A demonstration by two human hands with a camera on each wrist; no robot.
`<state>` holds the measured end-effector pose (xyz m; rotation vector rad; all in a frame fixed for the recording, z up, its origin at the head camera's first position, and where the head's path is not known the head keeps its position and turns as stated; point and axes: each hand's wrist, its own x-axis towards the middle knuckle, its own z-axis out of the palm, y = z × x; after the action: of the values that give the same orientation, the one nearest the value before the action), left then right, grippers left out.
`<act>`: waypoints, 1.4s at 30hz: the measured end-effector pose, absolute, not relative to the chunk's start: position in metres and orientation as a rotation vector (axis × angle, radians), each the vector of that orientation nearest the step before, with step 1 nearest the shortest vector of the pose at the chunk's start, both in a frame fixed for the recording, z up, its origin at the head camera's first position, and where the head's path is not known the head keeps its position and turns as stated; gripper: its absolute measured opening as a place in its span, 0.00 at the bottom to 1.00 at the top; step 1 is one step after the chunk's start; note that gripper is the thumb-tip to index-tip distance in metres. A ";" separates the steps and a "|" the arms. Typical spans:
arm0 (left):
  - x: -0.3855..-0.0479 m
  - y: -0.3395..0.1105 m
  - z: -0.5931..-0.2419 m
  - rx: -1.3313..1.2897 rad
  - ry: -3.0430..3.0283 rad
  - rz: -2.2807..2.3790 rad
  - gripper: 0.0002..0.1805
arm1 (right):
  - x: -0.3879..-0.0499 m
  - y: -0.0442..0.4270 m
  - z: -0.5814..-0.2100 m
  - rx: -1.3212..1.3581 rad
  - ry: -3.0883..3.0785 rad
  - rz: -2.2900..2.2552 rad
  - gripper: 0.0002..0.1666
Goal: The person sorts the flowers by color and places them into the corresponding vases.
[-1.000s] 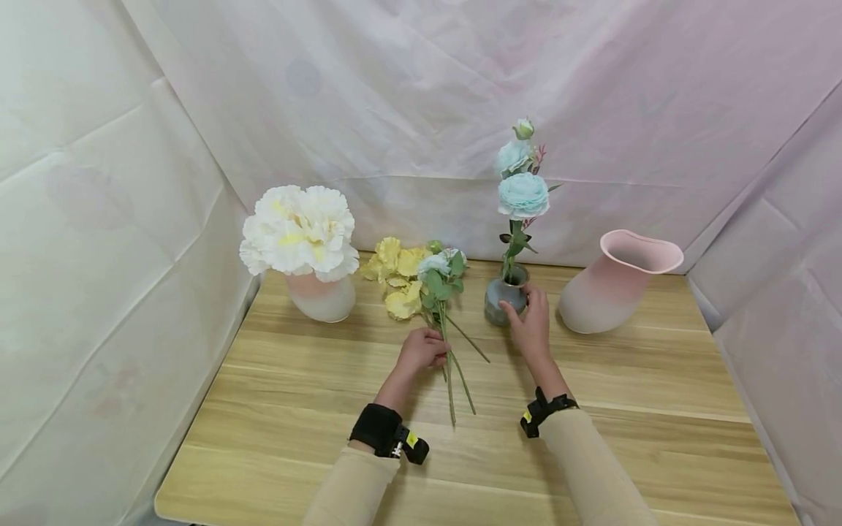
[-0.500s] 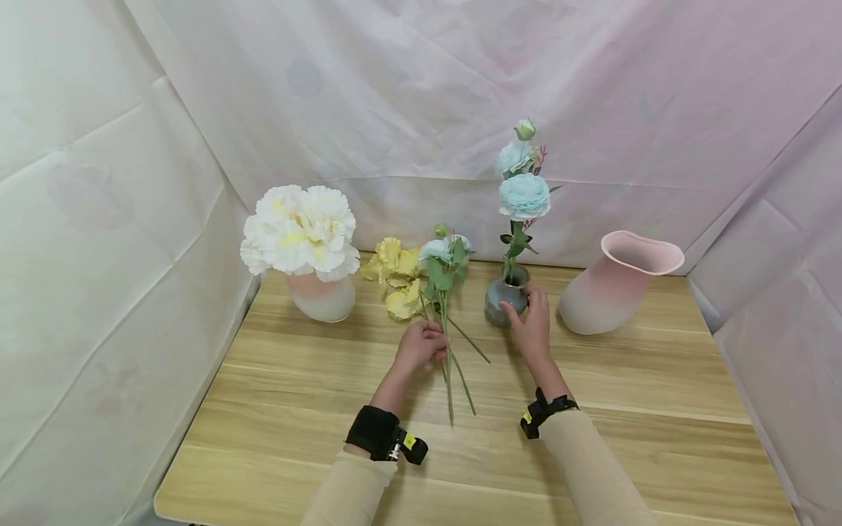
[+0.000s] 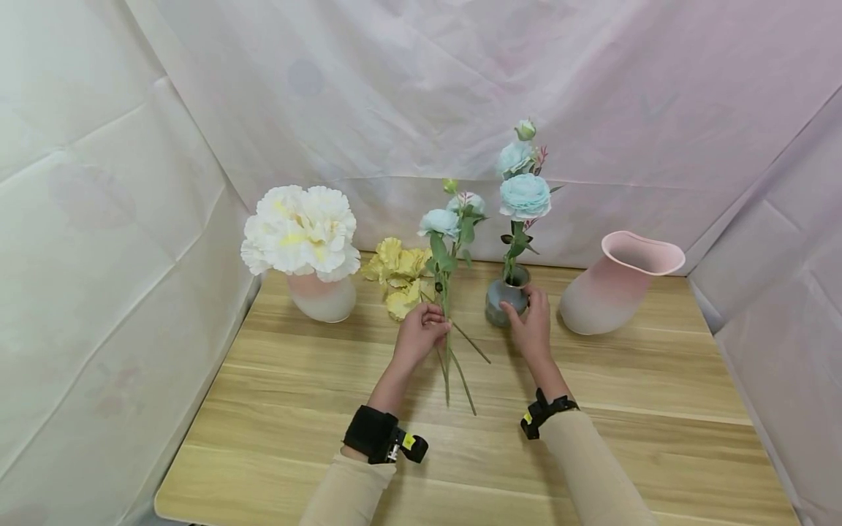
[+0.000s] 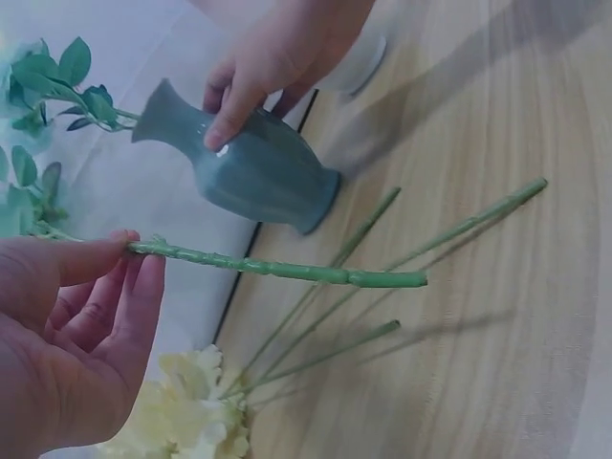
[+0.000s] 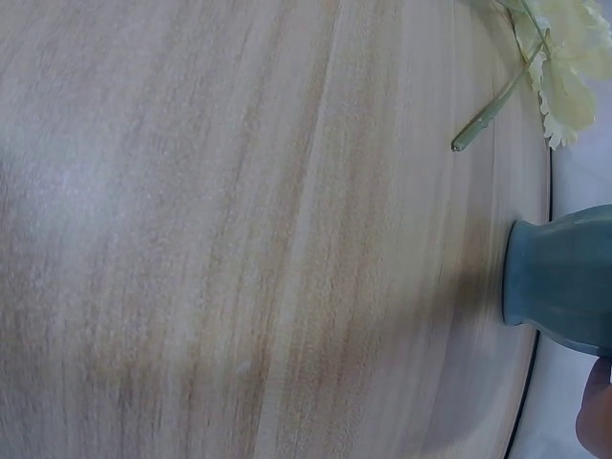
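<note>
Between thumb and fingers, my left hand (image 3: pixel 418 336) pinches the green stem (image 4: pixel 277 269) of a light blue flower spray (image 3: pixel 439 222), whose blooms are raised above the table. My right hand (image 3: pixel 531 326) holds the small blue-grey vase (image 4: pixel 258 170) around its right side; a second blue flower spray (image 3: pixel 525 196) stands in that vase. Yellow flowers (image 3: pixel 399 267) lie behind my left hand, and their loose stems (image 3: pixel 463 381) cross the wood beneath the held stem. In the right wrist view only a fingertip shows at the vase (image 5: pixel 564 277).
A pink-and-white vase (image 3: pixel 322 298) full of large white blooms (image 3: pixel 299 232) stands at the back left. Another pink-and-white vase (image 3: pixel 608 288), with nothing in its mouth, is to the right of my right hand. Pale cloth (image 3: pixel 408 88) hangs behind the wooden table (image 3: pixel 296 409).
My left hand has moved slightly away from me, lifting the blue flower spray off the yellow flowers and tilting its blooms upward. My right hand has stayed on the small vase.
</note>
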<state>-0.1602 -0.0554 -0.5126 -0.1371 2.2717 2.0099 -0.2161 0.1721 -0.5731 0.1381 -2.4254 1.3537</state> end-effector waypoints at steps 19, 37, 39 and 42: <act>-0.158 -0.045 -0.479 0.175 2.374 2.212 0.10 | -0.214 0.172 -0.570 0.146 -2.414 1.375 0.30; -0.172 -0.026 -0.451 0.353 2.442 2.241 0.09 | -0.215 0.172 -0.571 0.157 -2.397 1.366 0.30; -0.174 -0.024 -0.448 0.383 2.471 2.229 0.09 | -0.215 0.172 -0.572 0.155 -2.399 1.370 0.30; -0.178 -0.020 -0.441 0.428 2.501 2.220 0.10 | -0.216 0.172 -0.572 0.149 -2.400 1.383 0.30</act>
<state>-0.1776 -0.0201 -0.4414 0.4280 2.5010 2.2202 -0.2160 0.1721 -0.5721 0.1485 -2.4002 1.3825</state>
